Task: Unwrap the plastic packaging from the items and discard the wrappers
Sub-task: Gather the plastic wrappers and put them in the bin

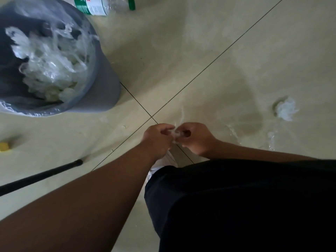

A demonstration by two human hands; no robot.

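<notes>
left hand [157, 138]: fingers curled, the clear wrapper [176, 135] is pinched from the left side.
right hand [195, 136]: fingers curled, the same wrapper is pinched from the right; the item inside cannot be told.
wrapper: held between both hands, above the floor [209, 51].
bin [104, 77]: grey, at upper left, filled with crumpled wrappers.
bottle [101, 5]: laid beyond the bin.
loose plastic [287, 110]: left on the floor at right.

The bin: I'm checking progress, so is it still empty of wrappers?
No, the grey bin holds a heap of crumpled clear wrappers.
</notes>
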